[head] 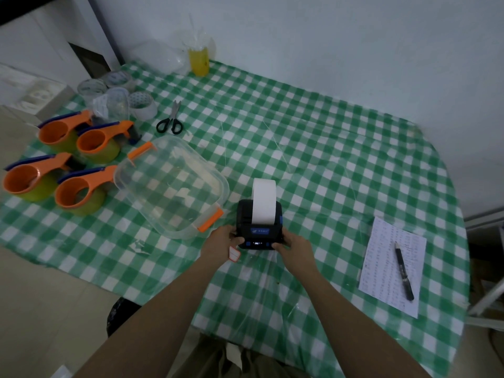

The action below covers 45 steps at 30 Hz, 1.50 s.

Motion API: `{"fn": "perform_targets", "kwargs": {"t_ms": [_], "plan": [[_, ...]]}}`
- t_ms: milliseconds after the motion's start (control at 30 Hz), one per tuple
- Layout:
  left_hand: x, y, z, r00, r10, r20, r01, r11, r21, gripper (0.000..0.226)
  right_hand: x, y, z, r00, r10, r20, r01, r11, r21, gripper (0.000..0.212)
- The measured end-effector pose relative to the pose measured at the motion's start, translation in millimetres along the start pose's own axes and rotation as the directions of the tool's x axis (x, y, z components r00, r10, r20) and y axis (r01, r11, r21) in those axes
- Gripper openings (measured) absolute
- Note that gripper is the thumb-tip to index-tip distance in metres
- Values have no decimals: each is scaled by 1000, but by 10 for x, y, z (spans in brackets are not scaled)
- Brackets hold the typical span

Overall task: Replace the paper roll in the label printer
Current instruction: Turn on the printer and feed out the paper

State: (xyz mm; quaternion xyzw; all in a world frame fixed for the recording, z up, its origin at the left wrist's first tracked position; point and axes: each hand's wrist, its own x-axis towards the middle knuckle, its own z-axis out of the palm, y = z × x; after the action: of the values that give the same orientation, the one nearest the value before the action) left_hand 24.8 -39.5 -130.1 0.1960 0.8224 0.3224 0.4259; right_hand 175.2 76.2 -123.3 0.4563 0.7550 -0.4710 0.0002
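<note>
A small black label printer (259, 227) with a blue front panel sits on the green checked tablecloth (327, 165). A strip of white paper (264, 200) rises from its top and curls back. My left hand (222, 241) grips the printer's left side. My right hand (293, 245) grips its right side. A small red-edged white label (233, 253) lies at my left wrist, touching the hand.
A clear plastic box (171, 184) with orange clips lies just left of the printer. Several orange tape dispensers (79, 192), tape rolls (143, 105) and scissors (170, 118) fill the left. A printed sheet (392, 268) with a pen (403, 271) lies right. A yellow bottle (199, 60) stands at the back.
</note>
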Motion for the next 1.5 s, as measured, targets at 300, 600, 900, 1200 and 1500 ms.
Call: {"fn": "perform_targets", "kwargs": {"t_ms": [300,600,900,1200,1500], "plan": [[9,-5,11,1000,0,-8,0,1000,-1,29,5,4,-1,1000,4,-3,-4,1000,-11,48],[-4,5,3,1000,-4,0,4,1000,12,28,8,6,-3,1000,-2,-6,2,1000,-18,46],[-13,32,-7,1000,-5,6,5,1000,31,31,5,5,-6,1000,-13,3,13,999,-31,45],[-34,53,10,999,-33,11,33,999,6,36,-14,-21,0,1000,18,5,-18,998,-63,46],[-82,80,12,998,-38,40,35,998,59,28,-95,-79,-4,997,74,14,-74,997,-11,53]]}}
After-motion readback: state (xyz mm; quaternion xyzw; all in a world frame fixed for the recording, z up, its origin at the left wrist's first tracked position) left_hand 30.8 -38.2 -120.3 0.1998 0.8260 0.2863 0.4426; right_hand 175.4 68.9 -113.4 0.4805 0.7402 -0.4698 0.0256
